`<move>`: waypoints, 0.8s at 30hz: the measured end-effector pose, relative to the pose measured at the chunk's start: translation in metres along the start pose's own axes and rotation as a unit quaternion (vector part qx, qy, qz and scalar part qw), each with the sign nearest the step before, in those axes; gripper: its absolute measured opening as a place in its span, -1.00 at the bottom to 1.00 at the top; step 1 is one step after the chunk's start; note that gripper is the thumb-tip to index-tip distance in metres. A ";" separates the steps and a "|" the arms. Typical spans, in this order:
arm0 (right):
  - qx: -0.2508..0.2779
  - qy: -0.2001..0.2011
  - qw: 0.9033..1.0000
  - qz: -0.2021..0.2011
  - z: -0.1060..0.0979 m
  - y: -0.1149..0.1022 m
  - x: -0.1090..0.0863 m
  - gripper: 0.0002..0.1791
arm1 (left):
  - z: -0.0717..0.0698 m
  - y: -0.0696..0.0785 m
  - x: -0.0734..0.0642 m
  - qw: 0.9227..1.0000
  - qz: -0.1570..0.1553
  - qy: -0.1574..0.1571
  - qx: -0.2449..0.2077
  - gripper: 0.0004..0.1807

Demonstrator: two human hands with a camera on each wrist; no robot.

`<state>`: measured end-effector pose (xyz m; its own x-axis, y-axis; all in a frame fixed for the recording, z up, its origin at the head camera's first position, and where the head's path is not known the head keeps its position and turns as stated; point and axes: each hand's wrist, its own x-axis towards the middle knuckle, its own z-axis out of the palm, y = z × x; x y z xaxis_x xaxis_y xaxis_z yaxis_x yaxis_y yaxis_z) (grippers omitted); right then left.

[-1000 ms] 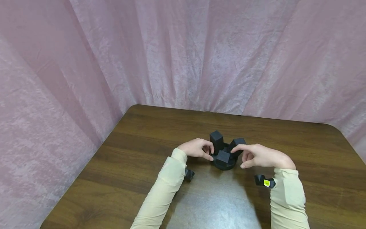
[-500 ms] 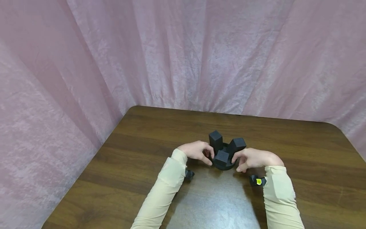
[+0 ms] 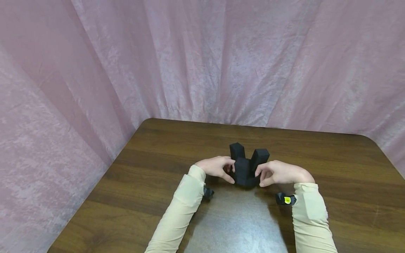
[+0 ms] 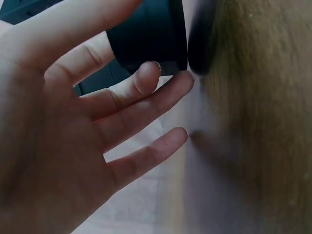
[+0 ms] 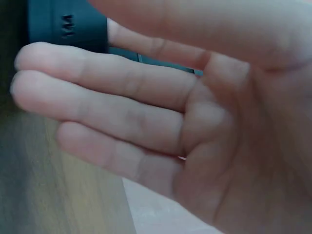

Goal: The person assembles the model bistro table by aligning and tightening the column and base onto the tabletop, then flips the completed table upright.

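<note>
A black three-pronged stand (image 3: 242,170), with a round base and square block-like prongs, sits on the table between both hands. It is tilted, so the front face of its nearest prong shows. The left hand (image 3: 216,167) holds the base from the left; in the left wrist view, its fingertips touch the lower edge of the base (image 4: 151,39). From the right, the right hand (image 3: 280,172) grips the base near the right-hand prong. Raised markings show on the base (image 5: 68,27) in the right wrist view, between thumb and fingers. The index fingertips are partly hidden behind the stand.
A brown wooden table (image 3: 177,140) lies under the hands, with a pale glare patch in front of the stand. Pink curtains (image 3: 196,63) hang behind and to the left. A small black wrist camera (image 3: 281,199) sits beside the right sleeve.
The right hand has moved left onto the stand's base. The stand has tipped, showing more of its front prong's face and less of the prong tops. The left hand has stayed nearly still.
</note>
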<state>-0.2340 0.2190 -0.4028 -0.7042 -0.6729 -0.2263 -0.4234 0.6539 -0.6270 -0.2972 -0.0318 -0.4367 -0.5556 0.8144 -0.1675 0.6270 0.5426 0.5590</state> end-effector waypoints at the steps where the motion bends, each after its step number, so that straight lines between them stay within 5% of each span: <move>1: -0.002 0.005 1.000 0.000 0.000 0.000 0.000 -0.66 | 0.000 -0.001 0.000 1.000 0.001 0.005 -0.003 -0.64; 11: -0.064 0.090 0.994 0.010 -0.001 -0.001 0.002 -0.61 | 0.001 -0.007 0.004 0.998 0.008 0.066 -0.015 -0.52; 18: -0.103 0.164 0.981 -0.015 -0.001 -0.001 0.008 -0.64 | -0.001 -0.007 0.005 0.989 0.012 0.143 -0.023 -0.50; 24: -0.117 0.194 0.974 -0.029 0.001 0.003 0.009 -0.68 | -0.001 -0.007 0.004 0.981 0.000 0.191 0.029 -0.52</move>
<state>-0.2412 0.2146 -0.4069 -0.8183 -0.5595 0.1314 -0.5549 0.7098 -0.4339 -0.3042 -0.0326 -0.4407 -0.7137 0.6830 0.1554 0.6499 0.5629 0.5107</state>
